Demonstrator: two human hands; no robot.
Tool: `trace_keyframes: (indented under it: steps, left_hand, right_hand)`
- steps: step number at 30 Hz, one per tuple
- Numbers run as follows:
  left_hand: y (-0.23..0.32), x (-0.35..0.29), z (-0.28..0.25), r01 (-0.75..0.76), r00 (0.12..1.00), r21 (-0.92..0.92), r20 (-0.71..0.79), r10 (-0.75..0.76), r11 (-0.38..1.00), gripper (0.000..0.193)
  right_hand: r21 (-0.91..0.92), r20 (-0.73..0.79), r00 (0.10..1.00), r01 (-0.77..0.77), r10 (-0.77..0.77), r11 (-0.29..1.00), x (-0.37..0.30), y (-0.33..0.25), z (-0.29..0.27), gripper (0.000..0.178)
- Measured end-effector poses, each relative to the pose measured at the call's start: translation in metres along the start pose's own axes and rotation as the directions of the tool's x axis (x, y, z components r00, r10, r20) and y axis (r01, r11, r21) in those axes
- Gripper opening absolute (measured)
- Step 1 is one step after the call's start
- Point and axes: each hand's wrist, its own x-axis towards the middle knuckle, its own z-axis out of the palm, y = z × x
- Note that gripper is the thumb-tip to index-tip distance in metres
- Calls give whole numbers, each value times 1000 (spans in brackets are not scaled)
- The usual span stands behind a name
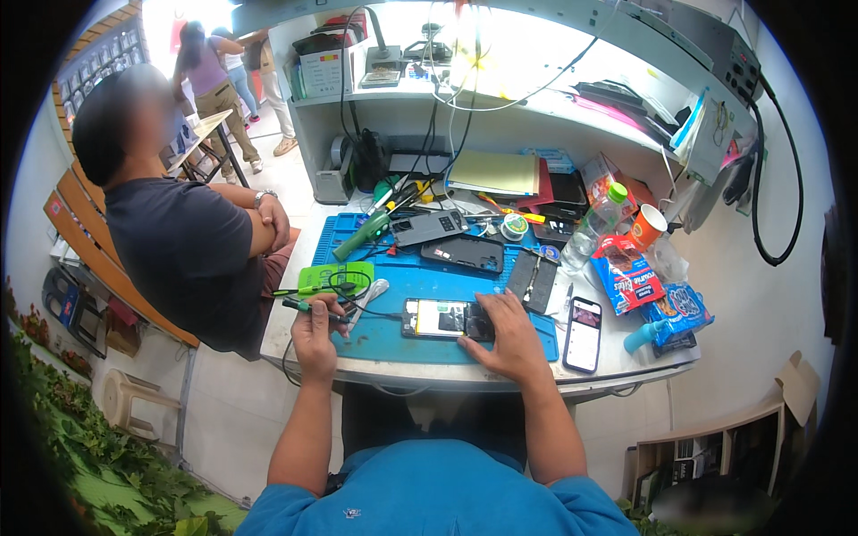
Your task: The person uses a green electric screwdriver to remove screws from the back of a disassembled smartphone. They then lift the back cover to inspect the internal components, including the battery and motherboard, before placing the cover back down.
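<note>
An opened phone (440, 318), its battery and inner parts showing, lies on the blue work mat (375, 344) in front of me. My right hand (511, 338) spans its right end, thumb at the near edge and fingers at the far one. A thin black cable runs to the phone's left end. Left of it, my left hand (315, 339) is closed on a slim green-and-black pen-shaped tool (302, 305), whose exact kind I cannot make out. Just beyond that hand are a bright green packet (336, 279) and a white bundled cable (377, 288).
Phone backs (465, 254), a solder wire spool (514, 226) and a green hand tool (363, 237) clutter the mat's far side. At right are a lit phone (584, 335), snack packets (627, 272), a bottle (597, 223) and a cup (648, 226). A person (179, 223) sits at left.
</note>
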Motion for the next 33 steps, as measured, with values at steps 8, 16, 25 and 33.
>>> trace_keyframes:
  steps: [8,16,25,33]
  left_hand:
    - [0,7,10,7,994,-26,-112,-10,1000,30]
    - [2,5,9,-11,1000,-29,-16,11,1000,40]
    - [6,6,8,73,997,-98,0,-73,993,44]
    - [5,6,3,62,998,-166,-17,-65,984,42]
  right_hand:
    - [3,-4,1000,1,-1,1000,-1,2,0,78]
    - [17,-14,1000,9,-9,1000,-1,1,-1,77]
    - [-13,45,998,49,-48,999,4,11,-3,84]
    - [36,229,973,-38,29,999,42,-10,-32,66]
